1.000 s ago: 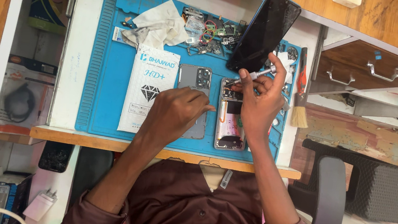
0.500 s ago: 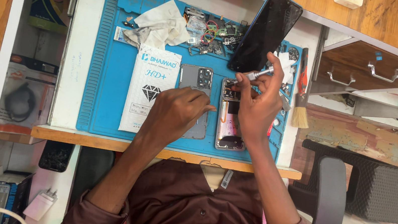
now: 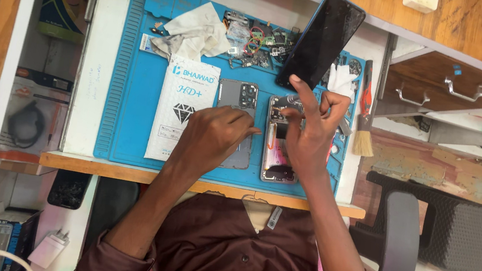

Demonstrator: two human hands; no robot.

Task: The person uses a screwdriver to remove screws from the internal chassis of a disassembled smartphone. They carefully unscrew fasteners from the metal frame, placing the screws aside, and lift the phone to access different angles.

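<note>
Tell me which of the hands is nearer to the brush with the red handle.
The right hand is nearer: it lies just beside the brush, over the opened phone. The left hand rests farther away, on the grey back cover.

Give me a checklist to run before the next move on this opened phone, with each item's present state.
1. Black screen panel lifted off the opened phone body: ok, it tilts up beyond it.
2. Right hand grip on the panel: cannot tell; a fingertip meets its lower edge, the other fingers spread.
3. Left hand steady: ok, it rests on the grey back cover.
4. Small loose parts away from the phone body: ok, heaped at the far edge of the blue mat.
5. Cable between panel and body: cannot tell, the right hand hides that spot.
6. Brush nearby: ok, beside the mat.
</note>
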